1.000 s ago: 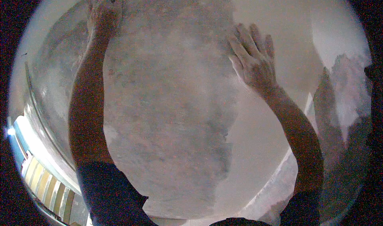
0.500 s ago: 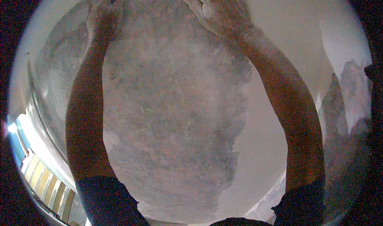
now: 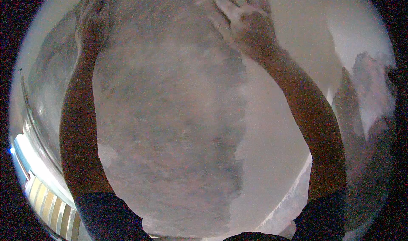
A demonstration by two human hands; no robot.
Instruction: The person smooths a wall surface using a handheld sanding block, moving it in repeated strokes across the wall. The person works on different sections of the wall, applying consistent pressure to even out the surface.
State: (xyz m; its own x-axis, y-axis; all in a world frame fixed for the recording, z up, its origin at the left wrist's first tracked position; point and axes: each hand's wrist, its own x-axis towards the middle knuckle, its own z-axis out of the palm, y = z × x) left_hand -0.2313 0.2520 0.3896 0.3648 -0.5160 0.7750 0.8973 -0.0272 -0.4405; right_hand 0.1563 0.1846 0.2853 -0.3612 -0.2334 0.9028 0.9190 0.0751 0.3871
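Both my bare arms reach up in front of a broad surface, its grey part (image 3: 170,109) patchy and its right part (image 3: 272,113) paler and smoother. At the upper left my left hand (image 3: 92,26) lies near or on the grey part, seen narrow. Its fingers look stretched upward; the upper edge cuts off the tips, and nothing shows in it. At the upper right my right hand (image 3: 248,26) has its back toward me, with fingers outstretched and apart, by the border of grey and pale. Pale dust covers the fingers, and some are blurred. Contact with the surface is hard to tell.
A bright opening (image 3: 32,156) with a row of yellowish slats (image 3: 51,207) shows at the lower left. Dark, ragged patches (image 3: 357,109) mark the surface at the far right. A thin curved line (image 3: 34,111) runs along the left side.
In the picture, my left hand has shifted left and my right hand slightly right and down, so more of its fingers show. The view itself has shifted, with the grey patch now farther left.
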